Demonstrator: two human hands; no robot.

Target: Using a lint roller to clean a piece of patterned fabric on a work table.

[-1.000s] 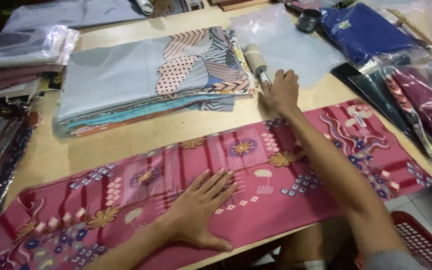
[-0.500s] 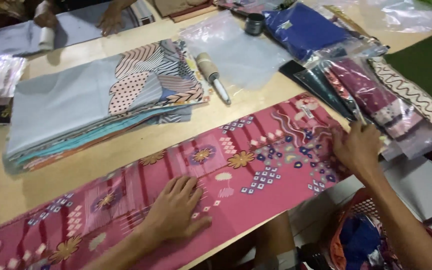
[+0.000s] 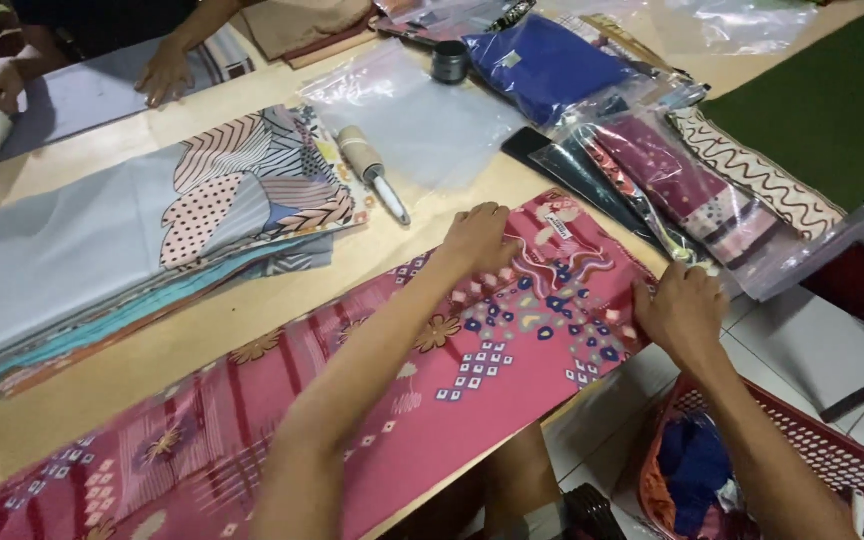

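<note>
Both hands on the pink patterned cloth (image 3: pixel 472 370), a long strip along the desk's near edge. Left hand (image 3: pixel 479 238) and right hand (image 3: pixel 680 312) pinch its end corners. Thin, limp, probably slippery: corners grip best.

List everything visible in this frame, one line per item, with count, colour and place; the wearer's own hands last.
patterned cloth: one, pink with blue and white motifs, folded long along the table's near edge
folded fabric stack: one, pale blue on top, left
lint roller: one, beige with white handle, centre
clear plastic bags: several, top centre
bagged blue fabric: one, top
bagged maroon fabric: one, right
small dark jar: one, top
table: one, light wood
basket: one, red, on floor lower right
another person's hands: two, top left
left hand: on the cloth's far edge
right hand: at the cloth's right end
</note>
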